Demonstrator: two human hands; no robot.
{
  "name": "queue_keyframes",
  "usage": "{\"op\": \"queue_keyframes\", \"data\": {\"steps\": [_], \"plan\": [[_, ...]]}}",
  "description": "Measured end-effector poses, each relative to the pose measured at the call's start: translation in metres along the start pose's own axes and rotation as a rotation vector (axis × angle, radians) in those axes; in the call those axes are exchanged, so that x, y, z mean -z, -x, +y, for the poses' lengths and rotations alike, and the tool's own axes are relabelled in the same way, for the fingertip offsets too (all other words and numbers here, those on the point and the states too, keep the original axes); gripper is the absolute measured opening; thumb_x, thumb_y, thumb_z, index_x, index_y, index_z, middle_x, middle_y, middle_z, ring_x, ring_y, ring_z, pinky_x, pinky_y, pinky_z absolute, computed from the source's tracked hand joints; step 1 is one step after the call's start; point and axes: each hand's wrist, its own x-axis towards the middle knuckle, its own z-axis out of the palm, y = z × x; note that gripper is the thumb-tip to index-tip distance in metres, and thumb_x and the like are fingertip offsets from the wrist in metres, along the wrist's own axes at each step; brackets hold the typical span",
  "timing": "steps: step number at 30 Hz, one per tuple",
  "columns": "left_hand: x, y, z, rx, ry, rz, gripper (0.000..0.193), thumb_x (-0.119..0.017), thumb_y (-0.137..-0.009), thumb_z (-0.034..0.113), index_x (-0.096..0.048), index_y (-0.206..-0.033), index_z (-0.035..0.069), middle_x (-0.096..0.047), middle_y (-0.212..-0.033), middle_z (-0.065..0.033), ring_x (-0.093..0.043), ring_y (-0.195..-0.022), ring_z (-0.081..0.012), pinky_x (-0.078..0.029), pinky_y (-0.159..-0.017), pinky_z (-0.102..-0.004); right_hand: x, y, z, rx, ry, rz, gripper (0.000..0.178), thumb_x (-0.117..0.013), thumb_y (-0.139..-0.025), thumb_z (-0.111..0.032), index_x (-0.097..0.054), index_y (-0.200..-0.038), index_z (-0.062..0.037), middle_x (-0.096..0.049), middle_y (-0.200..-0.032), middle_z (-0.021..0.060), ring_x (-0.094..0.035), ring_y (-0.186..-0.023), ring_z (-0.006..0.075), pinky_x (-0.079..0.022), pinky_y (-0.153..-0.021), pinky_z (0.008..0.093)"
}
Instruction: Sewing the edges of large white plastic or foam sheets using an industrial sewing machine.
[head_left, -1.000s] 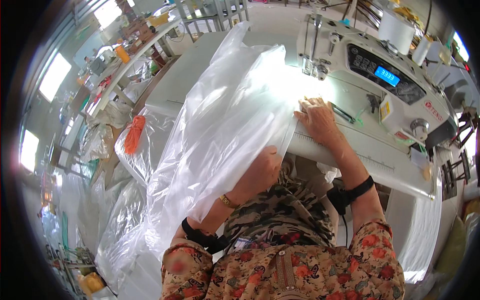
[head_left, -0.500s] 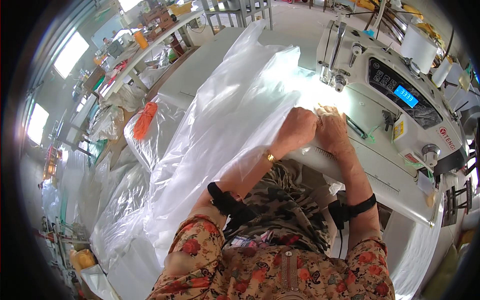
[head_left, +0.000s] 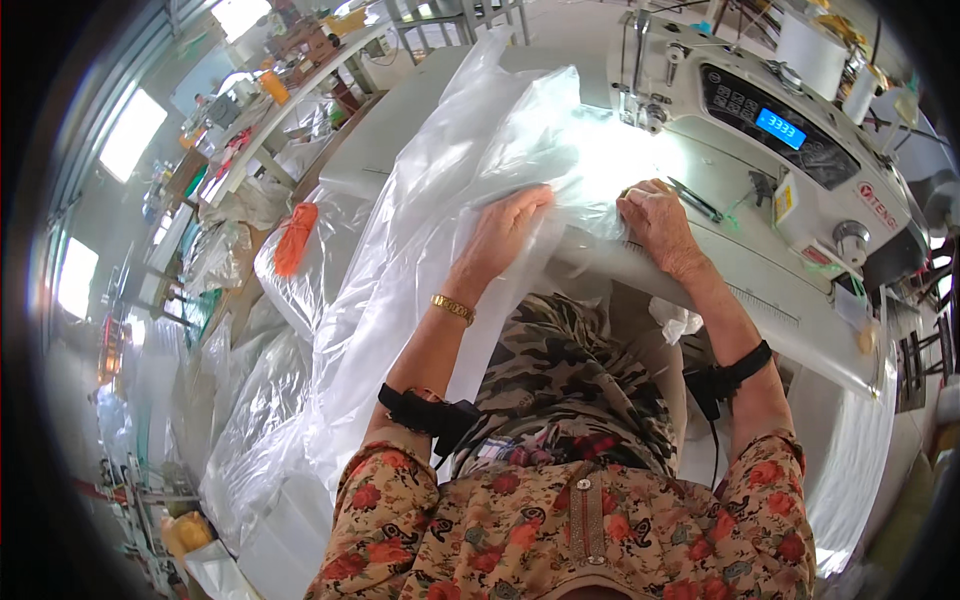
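A large sheet of clear plastic film (head_left: 430, 190) runs over the white sewing machine table and hangs down on my left. My left hand (head_left: 505, 232) is closed on the film, left of the bright machine lamp, fingers pointing right. Pinched between the fingers of my right hand (head_left: 660, 225) is the film's edge, close to the table's front edge. The film stretches between both hands. Just beyond them stands the white sewing machine (head_left: 670, 75), its needle area washed out by glare. Dark tweezers (head_left: 697, 200) lie on the table beside my right hand.
A lit control panel (head_left: 780, 125) is on the machine head, with a white thread cone (head_left: 812, 45) behind. An orange twine bundle (head_left: 296, 240) lies on plastic at left. A cluttered workbench (head_left: 290, 115) stands farther back. More film bunches beside my left arm.
My hands have moved apart: the left went left and toward me along the film, while the right stayed near the table edge. The view has shifted slightly.
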Motion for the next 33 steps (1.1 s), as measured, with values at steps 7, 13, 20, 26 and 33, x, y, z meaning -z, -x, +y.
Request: {"op": "queue_keyframes", "data": {"steps": [7, 13, 20, 26, 33], "plan": [[0.003, -0.015, 0.004, -0.012, -0.036, -0.006, 0.029, -0.051, -0.098, 0.015, -0.062, -0.119, -0.002, -0.068, -0.114, -0.0129, -0.064, -0.107, -0.0240, -0.048, -0.095, -0.0325, 0.013, 0.025, -0.009, 0.026, -0.086, 0.010, 0.015, -0.063, -0.086, -0.017, -0.065, -0.083, -0.0026, -0.067, -0.093, 0.0092, -0.058, -0.096, 0.0292, -0.043, -0.090, 0.0411], [-0.025, -0.028, 0.053, -0.352, -0.465, -0.031, 0.022, -0.059, -0.087, 0.011, -0.065, -0.105, -0.001, -0.065, -0.101, -0.0181, -0.061, -0.100, -0.0357, -0.048, -0.088, -0.0396, 0.012, 0.023, -0.011, 0.115, 0.265, 0.002, 0.011, -0.069, -0.079, -0.010, -0.064, -0.087, -0.0049, -0.067, -0.103, 0.0064, -0.059, -0.102, 0.0262, -0.043, -0.095, 0.0402], [-0.036, -0.062, 0.027, -0.150, -0.207, -0.372, 0.019, -0.064, -0.079, 0.012, -0.065, -0.094, -0.001, -0.065, -0.094, -0.0182, -0.063, -0.090, -0.0338, -0.049, -0.080, -0.0411, 0.022, 0.022, -0.007, 0.259, 0.083, -0.097, 0.012, -0.067, -0.081, -0.010, -0.063, -0.089, -0.0028, -0.064, -0.101, 0.0103, -0.059, -0.102, 0.0278, -0.045, -0.094, 0.0391], [-0.038, -0.066, 0.008, -0.271, -0.240, -0.302, 0.023, -0.067, -0.078, 0.015, -0.062, -0.093, -0.001, -0.062, -0.089, -0.0169, -0.062, -0.084, -0.0315, -0.048, -0.077, -0.0395, 0.030, 0.007, -0.010, 0.193, 0.059, -0.250, 0.011, -0.066, -0.083, -0.009, -0.060, -0.087, -0.0002, -0.061, -0.093, 0.0133, -0.060, -0.093, 0.0311, -0.049, -0.084, 0.0407], [-0.038, -0.073, 0.012, -0.288, -0.259, -0.309, 0.029, -0.070, -0.080, 0.021, -0.064, -0.101, 0.002, -0.063, -0.090, -0.0130, -0.061, -0.082, -0.0254, -0.048, -0.078, -0.0379, 0.021, 0.002, -0.009, -0.053, -0.149, -0.137, 0.021, -0.063, -0.083, -0.001, -0.055, -0.102, -0.0031, -0.058, -0.101, 0.0131, -0.063, -0.091, 0.0318, -0.050, -0.081, 0.0413]]}}
